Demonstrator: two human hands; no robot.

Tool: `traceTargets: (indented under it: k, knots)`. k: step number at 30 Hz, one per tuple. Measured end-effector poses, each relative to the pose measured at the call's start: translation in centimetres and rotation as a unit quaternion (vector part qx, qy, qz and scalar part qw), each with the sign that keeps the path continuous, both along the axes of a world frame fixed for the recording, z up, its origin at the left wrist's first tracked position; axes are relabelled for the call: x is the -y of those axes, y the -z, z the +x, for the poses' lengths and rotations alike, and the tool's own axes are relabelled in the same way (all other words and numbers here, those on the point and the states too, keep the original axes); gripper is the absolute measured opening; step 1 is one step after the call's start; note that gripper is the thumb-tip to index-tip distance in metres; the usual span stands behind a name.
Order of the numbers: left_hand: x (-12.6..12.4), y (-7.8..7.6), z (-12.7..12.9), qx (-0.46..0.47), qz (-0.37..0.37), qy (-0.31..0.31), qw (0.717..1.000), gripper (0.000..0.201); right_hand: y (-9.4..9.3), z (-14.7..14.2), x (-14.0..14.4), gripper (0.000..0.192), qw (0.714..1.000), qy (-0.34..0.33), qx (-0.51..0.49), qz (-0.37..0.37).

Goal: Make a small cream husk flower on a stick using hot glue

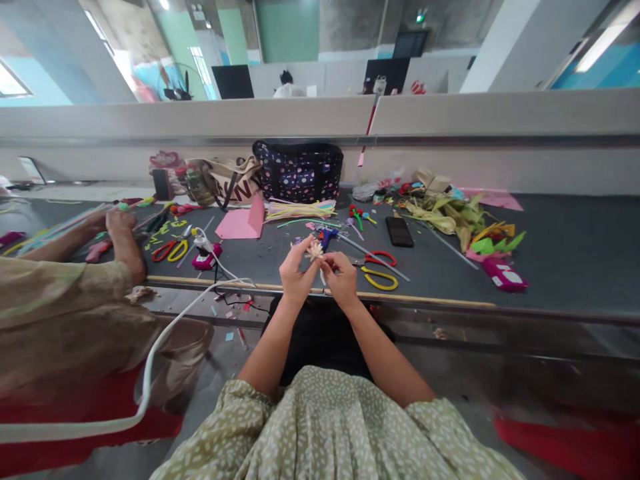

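A small cream-coloured craft flower [315,251] with pointed petals is held near the table's front edge. My left hand [296,272] pinches it between thumb and fingers. Close beside it, my right hand [340,275] is closed, its fingertips pressed together at the flower's lower right side; whether they grip the flower or a small piece at its base is hidden. Just behind the flower lies a blue glue gun [327,237]. To the right of my right hand are scissors with red and yellow handles [380,279], with a translucent glue stick [395,268] lying across them.
A co-worker's hands [120,223] work at the left. A white cable [175,320] runs to a magenta power socket [206,257]. Along the back stand a dotted dark bag [300,172] and pink paper [243,220]. Rightward lie a phone [399,231], corn husks [445,217] and another magenta box [505,275].
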State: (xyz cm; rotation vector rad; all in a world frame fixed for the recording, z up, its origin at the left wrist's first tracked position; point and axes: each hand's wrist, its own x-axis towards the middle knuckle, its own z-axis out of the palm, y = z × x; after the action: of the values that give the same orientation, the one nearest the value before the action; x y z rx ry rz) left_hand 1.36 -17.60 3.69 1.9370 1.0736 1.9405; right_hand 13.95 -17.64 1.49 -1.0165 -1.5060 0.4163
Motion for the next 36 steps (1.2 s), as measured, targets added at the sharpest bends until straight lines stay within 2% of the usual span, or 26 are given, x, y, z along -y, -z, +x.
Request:
traceTargets:
  k: [5,9,12,14,18,22,25,31,36]
  knots:
    - [0.3,0.2,-0.2,-0.011,-0.002,-0.022,1.000,0.040,0.6,-0.2,-0.3,0.023,1.000,-0.007,0.004,-0.003]
    - [0.3,0.6,-0.3,0.027,-0.027,-0.023,0.999,0.051,0.8,-0.8,-0.6,0.021,1.000,-0.017,-0.003,-0.024]
    - [0.5,0.6,-0.6,0.033,-0.037,-0.015,0.999,0.057,0.4,-0.9,-0.5,0.021,0.997,-0.058,-0.013,-0.045]
    - [0.6,0.5,-1.0,0.024,-0.046,-0.017,0.999,0.057,-0.3,-0.6,-0.2,0.026,0.995,-0.073,-0.031,-0.053]
    - [0.7,0.6,-1.8,-0.002,-0.070,-0.033,0.997,0.055,-2.8,0.6,0.6,0.023,0.998,-0.026,-0.052,-0.004]
    - [0.7,0.9,-2.5,-0.021,-0.081,-0.037,0.996,0.048,-5.6,1.3,0.5,0.014,0.994,-0.053,0.063,0.071]
    - [0.7,1.2,-2.9,-0.036,-0.085,-0.045,0.995,0.047,-6.8,1.2,-0.1,0.015,0.985,-0.075,0.130,0.087]
    - [0.7,1.8,-3.6,-0.073,-0.071,-0.046,0.994,0.045,-6.5,0.3,-0.9,0.010,0.975,-0.103,0.187,0.065]
    - [0.9,1.6,-3.8,-0.069,-0.068,-0.050,0.994,0.038,-6.0,-0.5,-1.0,0.012,0.983,-0.089,0.147,0.060]
